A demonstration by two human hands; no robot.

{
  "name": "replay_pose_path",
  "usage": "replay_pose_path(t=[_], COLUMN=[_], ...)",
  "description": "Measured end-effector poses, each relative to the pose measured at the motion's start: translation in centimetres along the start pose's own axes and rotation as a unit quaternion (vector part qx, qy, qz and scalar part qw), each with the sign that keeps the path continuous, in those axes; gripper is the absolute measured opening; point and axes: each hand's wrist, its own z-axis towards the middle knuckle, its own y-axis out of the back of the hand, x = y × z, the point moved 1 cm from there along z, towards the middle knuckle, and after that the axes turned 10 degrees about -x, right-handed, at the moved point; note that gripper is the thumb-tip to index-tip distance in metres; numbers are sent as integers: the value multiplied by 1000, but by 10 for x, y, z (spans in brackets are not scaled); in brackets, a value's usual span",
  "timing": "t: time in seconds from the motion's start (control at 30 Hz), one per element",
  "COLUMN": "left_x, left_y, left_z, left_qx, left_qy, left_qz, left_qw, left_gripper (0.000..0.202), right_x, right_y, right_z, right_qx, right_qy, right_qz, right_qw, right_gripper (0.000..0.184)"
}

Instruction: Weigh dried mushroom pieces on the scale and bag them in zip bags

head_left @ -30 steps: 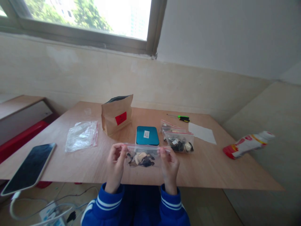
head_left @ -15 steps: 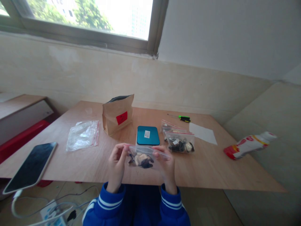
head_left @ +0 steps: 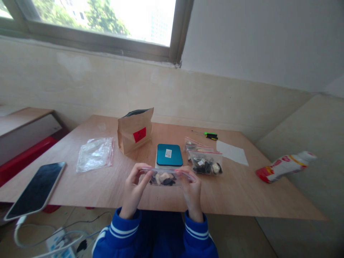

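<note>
A clear zip bag (head_left: 162, 178) with pale and dark dried pieces in it is held up over the table's front part. My left hand (head_left: 136, 184) pinches the bag's left top corner between thumb and fingers. At the other end, my right hand (head_left: 190, 188) grips the top edge near the right corner. Just beyond the bag lies a flat teal scale (head_left: 169, 154) with a white label. Several filled zip bags (head_left: 205, 164) rest to the right of the scale. Behind and to the left stands an open brown paper pouch (head_left: 135, 130) with a red label.
A stack of flat clear bags (head_left: 95, 154) lies at left, near a phone (head_left: 36, 190) plugged into a white cable. Screwdrivers (head_left: 211, 135) and a white paper sheet (head_left: 232, 152) are at the back right. A bottle (head_left: 285, 166) stands near the right edge.
The zip bag has tipped so its front face looks shorter, and its top edge is a little lower. My hands have moved slightly apart while keeping hold of it.
</note>
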Motion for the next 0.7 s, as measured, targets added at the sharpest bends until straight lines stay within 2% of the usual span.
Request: replay_pose_path(t=[0.17, 0.3, 0.43, 0.6, 0.67, 0.7], left_x=[6, 9, 9, 7, 5, 5], left_y=[1, -1, -1, 2, 2, 1], left_z=[1, -2, -4, -3, -3, -3], left_qx=[-6, -47, -83, -71, -59, -53], left_qy=[-79, -133, -154, -158, -170, -177], left_qz=[58, 111, 145, 126, 112, 106], left_qw=[995, 984, 974, 977, 977, 977], left_gripper=[7, 4, 3, 1, 2, 3], right_x=[2, 3, 2, 0, 4, 7], right_y=[0, -3, -5, -2, 1, 3], right_z=[-1, -4, -6, -2, 0, 1], right_qx=[-28, -56, -48, -5, -4, -14], right_qy=[28, 46, 57, 36, 59, 81], right_qz=[3, 5, -14, -35, -72, -99], right_qw=[999, 997, 997, 999, 996, 992], right_gripper=[13, 13, 17, 16, 11, 17])
